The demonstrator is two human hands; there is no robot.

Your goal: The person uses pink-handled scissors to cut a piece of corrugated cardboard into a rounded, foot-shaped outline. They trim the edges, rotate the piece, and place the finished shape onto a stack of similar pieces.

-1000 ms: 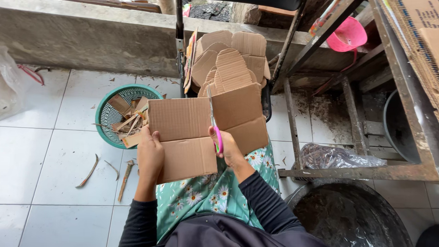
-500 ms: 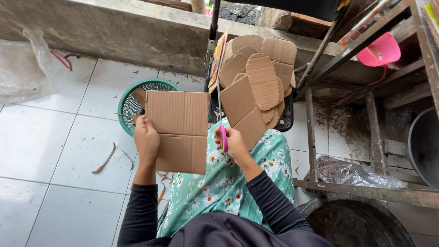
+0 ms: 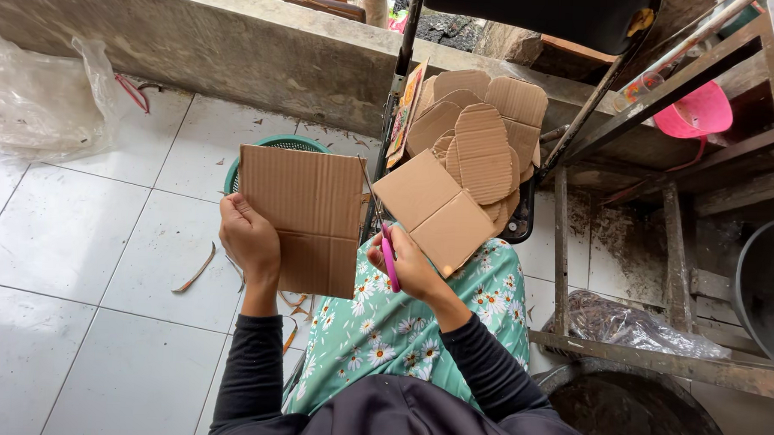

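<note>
At the far left a clear plastic bag [image 3: 44, 94] lies on the white tiled floor [image 3: 77, 258], with a few thin cardboard strips [image 3: 198, 269] scattered on the tiles nearer the person. The left hand [image 3: 249, 238] grips the left edge of a flat cardboard sheet [image 3: 305, 219], fingers wrapped round it, holding it upright over a green basket [image 3: 274, 145] that is mostly hidden behind it. Just right of the sheet, and apart from it, the right hand [image 3: 407, 261] is closed round pink-handled scissors [image 3: 386, 247], blades pointing up. The same hand also carries a second cardboard piece [image 3: 434, 212], tilted and resting above the floral green skirt [image 3: 401, 317]. Behind that, a stack of rounded cardboard cutouts [image 3: 484, 144] sits on a black chair [image 3: 516, 218]. Further right stand a rusty metal frame [image 3: 669, 253] and a pink cup [image 3: 695, 112].
</note>
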